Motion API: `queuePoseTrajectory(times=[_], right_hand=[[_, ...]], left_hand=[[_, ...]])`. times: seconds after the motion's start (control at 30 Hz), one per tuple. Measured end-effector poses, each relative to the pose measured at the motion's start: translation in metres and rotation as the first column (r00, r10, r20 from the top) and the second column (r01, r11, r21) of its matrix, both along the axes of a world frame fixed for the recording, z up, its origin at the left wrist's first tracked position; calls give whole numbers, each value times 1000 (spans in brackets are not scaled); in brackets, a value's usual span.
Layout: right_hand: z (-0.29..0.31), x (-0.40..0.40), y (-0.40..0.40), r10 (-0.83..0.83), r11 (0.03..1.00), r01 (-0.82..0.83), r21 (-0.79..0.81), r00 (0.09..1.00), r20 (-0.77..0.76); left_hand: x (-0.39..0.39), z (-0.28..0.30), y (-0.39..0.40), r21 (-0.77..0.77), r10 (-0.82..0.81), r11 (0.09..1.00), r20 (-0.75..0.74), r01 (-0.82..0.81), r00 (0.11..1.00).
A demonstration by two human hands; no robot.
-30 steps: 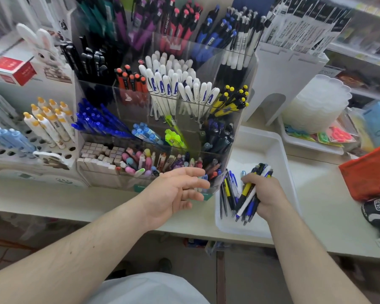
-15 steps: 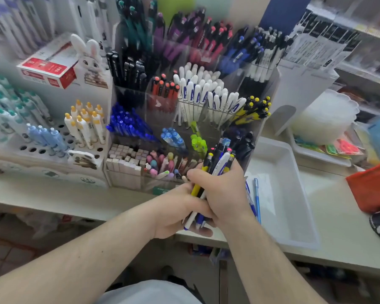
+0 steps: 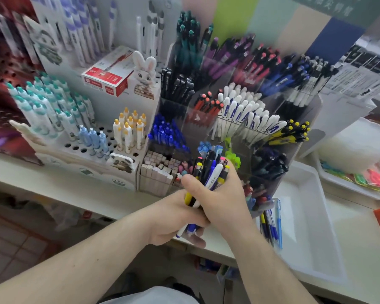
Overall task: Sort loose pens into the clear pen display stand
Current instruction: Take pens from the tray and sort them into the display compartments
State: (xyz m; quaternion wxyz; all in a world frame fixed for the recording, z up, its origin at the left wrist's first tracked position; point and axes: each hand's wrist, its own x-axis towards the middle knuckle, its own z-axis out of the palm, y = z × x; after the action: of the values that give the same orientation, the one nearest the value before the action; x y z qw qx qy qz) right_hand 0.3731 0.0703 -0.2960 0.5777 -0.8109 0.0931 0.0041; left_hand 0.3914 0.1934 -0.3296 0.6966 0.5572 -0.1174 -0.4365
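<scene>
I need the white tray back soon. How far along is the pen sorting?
Done: the clear stand already has many compartments stocked by colour. In hand: a mixed bundle of pens held upright, the right hand wrapped round it and the left hand gripping its lower end. Left: that bundle, plus a few loose pens in the white tray.

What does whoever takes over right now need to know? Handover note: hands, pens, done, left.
Right hand: grips a mixed bundle of pens, tips down, in front of the clear pen display stand.
Left hand: curled round the lower end of the same bundle, from below.
White tray, right of the stand: a few loose pens lie at its left edge.
Done: most loose pens gathered into the hands; the stand's compartments already hold sorted pens.
Left: drop each pen of the bundle into its matching compartment, then pick up and sort the tray pens.
</scene>
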Motion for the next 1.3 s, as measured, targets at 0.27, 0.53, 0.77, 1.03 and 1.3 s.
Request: queuePoseTrajectory(times=[0.27,0.53,0.77,1.03,1.3], right_hand=[[-3,3,3,-55,967,161,-197,888,456],[6,13,0,-54,965,143,-220,929,366],[31,21,-19,-81,963,195,-186,868,489],[29,32,16,212,919,-105,-380,945,251],[24,35,15,237,906,-96,-412,921,308]], left_hand=[[11,-7,15,-37,181,982,-69,-184,981],[17,-8,25,24,188,982,-40,-187,981],[23,-2,33,135,361,924,4,-358,933],[33,-7,30,309,328,815,451,-490,830],[40,1,24,338,284,793,531,-507,798]])
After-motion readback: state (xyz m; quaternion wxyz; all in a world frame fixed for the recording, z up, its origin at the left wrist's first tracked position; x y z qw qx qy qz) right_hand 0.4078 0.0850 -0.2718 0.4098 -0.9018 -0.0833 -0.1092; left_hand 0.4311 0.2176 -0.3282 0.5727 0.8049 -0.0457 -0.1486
